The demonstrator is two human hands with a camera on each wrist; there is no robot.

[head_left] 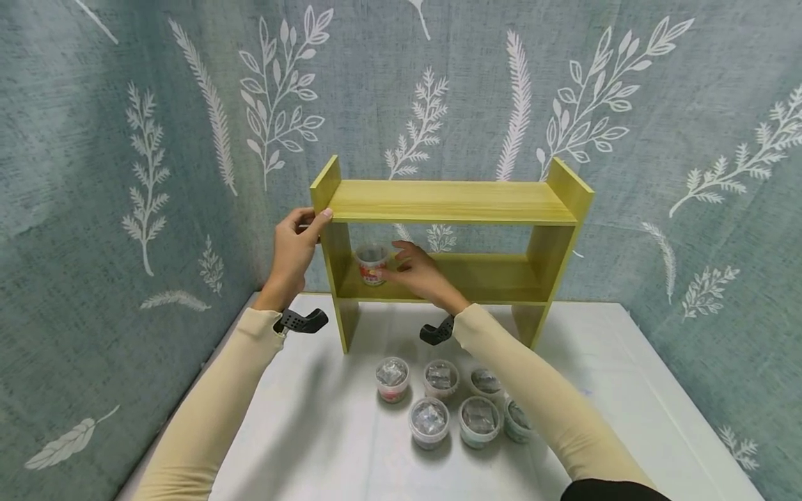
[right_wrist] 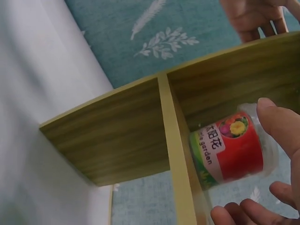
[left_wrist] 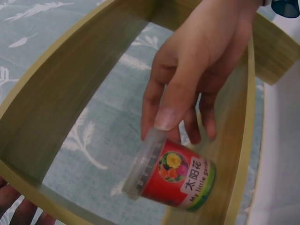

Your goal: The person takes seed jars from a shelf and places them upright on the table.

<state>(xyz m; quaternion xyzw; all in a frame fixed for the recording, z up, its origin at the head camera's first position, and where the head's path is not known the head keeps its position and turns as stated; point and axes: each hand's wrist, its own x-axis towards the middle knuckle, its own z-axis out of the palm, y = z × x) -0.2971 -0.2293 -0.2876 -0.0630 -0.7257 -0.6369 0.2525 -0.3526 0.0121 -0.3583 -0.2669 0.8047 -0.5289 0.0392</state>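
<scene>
At the upper left of a yellow-green wooden shelf [head_left: 438,203], my left hand [head_left: 294,247] grips the side panel, thumb on its front edge. Its fingers [left_wrist: 21,206] lie along the panel's outer face in the left wrist view. A small plastic cup [head_left: 372,266] stands upright on the middle board, near the left panel. Its red label [right_wrist: 236,150] shows flowers and the words "My little garden". Beside the cup is my right hand [head_left: 422,273], fingers spread. The right thumb [left_wrist: 171,110] is right at the cup's rim, while the other fingers stand away from its side.
Several similar lidded cups [head_left: 429,417] are grouped on the white table [head_left: 626,410] in front of the shelf, some partly behind my right sleeve. Leaf-patterned blue-green cloth [head_left: 388,90] hangs behind and along both sides. The shelf's right panel [head_left: 551,257] bounds the middle board.
</scene>
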